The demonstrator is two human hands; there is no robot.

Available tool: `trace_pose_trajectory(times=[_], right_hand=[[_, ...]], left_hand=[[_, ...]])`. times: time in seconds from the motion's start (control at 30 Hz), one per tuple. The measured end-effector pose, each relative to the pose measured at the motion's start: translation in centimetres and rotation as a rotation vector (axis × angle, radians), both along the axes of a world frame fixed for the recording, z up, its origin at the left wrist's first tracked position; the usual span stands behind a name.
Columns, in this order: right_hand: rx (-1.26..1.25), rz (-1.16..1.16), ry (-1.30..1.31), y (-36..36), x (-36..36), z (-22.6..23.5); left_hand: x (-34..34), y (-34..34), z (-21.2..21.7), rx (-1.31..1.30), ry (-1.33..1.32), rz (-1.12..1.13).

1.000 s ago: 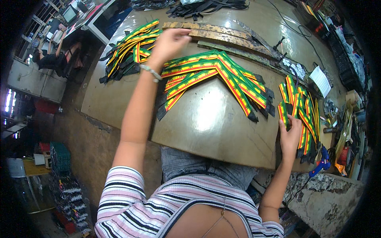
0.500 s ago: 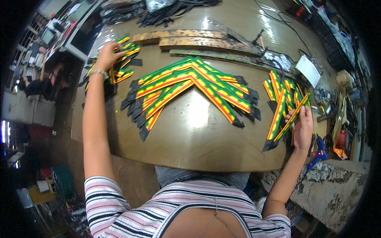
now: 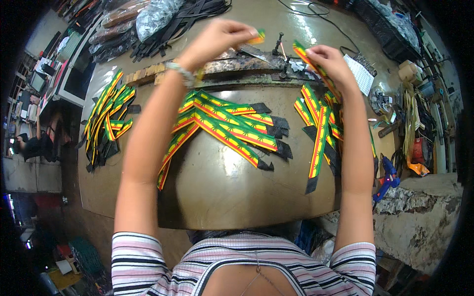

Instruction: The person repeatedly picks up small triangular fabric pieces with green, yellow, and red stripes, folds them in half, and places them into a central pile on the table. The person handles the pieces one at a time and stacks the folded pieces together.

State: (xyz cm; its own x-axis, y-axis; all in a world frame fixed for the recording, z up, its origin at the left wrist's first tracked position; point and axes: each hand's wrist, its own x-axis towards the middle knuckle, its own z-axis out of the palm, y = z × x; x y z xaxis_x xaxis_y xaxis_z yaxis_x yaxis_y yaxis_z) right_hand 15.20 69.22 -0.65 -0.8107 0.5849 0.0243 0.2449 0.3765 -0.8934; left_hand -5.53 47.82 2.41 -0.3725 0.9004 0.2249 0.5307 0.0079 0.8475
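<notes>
My left hand (image 3: 217, 40) is raised over the far side of the brown table (image 3: 217, 192) and pinches the end of a green, yellow and red strap (image 3: 258, 35). My right hand (image 3: 330, 60) is raised beside it, pinching another such strap (image 3: 302, 52) that hangs down toward the right pile. A fanned group of the striped straps with black ends (image 3: 224, 126) lies in the middle of the table below my hands. One pile of straps (image 3: 106, 118) sits at the left, another (image 3: 318, 128) at the right.
Black straps and plastic-wrapped bundles (image 3: 163, 19) lie at the far edge. A worn wooden strip (image 3: 222, 61) crosses the table under my hands. A blue glue gun (image 3: 387, 175), tools and cords clutter the right side. A white paper (image 3: 360, 74) lies at the far right.
My left hand has left the left pile and risen to the middle, holding a strap. My right hand has lifted a strap up from the right pile. The view has shifted nearer.
</notes>
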Motion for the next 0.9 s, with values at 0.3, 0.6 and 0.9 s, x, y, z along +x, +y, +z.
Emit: trace_pose_trajectory(times=[0.3, 0.6, 0.9], right_hand=[[-0.461, 0.087, 0.147, 2.0, -2.7, -4.9], [-0.432, 0.139, 0.129, 1.7, -2.7, -4.6], [-0.419, 0.119, 0.087, 1.5, -2.7, -4.5]], left_hand=[[2.0, 5.9, -5.9, -0.029, -0.615, 0.082], [2.5, 6.6, -6.4, -0.061, -0.538, 0.106], [3.2, 6.6, -6.4, -0.065, -0.515, 0.142]])
